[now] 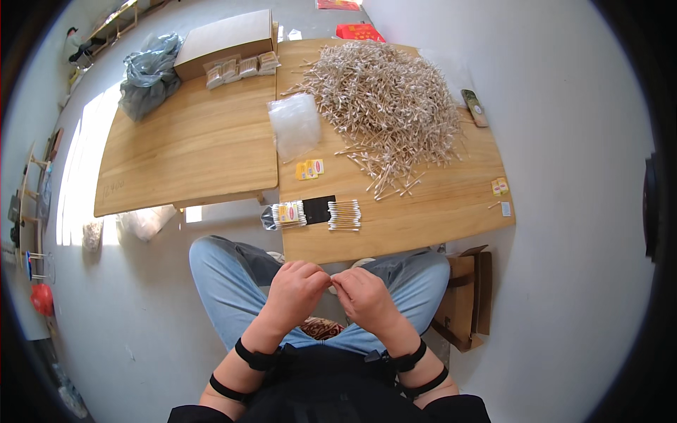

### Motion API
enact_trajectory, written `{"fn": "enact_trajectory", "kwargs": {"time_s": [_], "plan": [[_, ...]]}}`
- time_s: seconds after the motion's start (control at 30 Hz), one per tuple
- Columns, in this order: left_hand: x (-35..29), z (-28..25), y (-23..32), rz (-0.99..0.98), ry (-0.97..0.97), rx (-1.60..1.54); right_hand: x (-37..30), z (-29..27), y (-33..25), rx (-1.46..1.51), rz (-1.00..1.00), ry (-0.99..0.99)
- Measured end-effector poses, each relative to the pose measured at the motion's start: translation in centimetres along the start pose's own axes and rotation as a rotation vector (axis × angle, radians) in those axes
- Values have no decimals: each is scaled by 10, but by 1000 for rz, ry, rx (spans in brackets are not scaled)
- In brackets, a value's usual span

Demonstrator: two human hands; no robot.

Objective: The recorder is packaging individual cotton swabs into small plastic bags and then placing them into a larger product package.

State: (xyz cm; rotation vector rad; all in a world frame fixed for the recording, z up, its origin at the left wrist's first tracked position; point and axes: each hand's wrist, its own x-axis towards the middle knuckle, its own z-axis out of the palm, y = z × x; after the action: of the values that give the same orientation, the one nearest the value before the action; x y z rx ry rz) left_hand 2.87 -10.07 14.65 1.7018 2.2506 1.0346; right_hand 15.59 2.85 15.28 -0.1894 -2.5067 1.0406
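Over my lap, just off the table's front edge, my left hand [298,287] and my right hand [362,295] meet at the fingertips. Both are closed in a pinch; anything between them is too small or hidden to name. Beyond them on the table lies a neat row of cotton swabs [344,215], partly beside a black rectangular pad [319,210]. Left of the pad is a clear bag of swabs [289,214] with a yellow-and-white card on it. A large heap of loose cotton swabs [388,99] covers the far part of the table.
Yellow cards [309,169] and a stack of clear plastic bags [294,125] lie left of the heap. Packed swab bundles [242,68] sit by a cardboard box [226,42] and a grey plastic bag [150,74]. At the right are small cards [499,187] and an open carton [465,296] below.
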Motion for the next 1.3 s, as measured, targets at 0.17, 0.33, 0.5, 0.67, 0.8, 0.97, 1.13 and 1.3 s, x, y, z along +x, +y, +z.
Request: {"fn": "enact_trajectory", "kwargs": {"time_s": [0.17,0.33,0.5,0.67,0.8,0.97,1.13,1.3], "plan": [[0,2,-1,22,-33,48,-2,2,2,-39,9,-15],[-4,4,-5,6,-79,6,-2,2,3,-76,-10,-65],[-6,8,-10,42,-47,-79,-1,7,3,-86,-23,-50],[-4,12,-10,91,-21,-76,-2,12,10,-17,-11,-6],[-4,15,-8,95,10,1,-4,12,11,52,112,40],[-2,13,-8,166,104,88,-8,20,18,318,488,43],[-4,22,-18,40,53,133,6,16,11,-56,108,103],[-6,24,-21,-2,45,61,-2,18,15,-32,46,33]]}}
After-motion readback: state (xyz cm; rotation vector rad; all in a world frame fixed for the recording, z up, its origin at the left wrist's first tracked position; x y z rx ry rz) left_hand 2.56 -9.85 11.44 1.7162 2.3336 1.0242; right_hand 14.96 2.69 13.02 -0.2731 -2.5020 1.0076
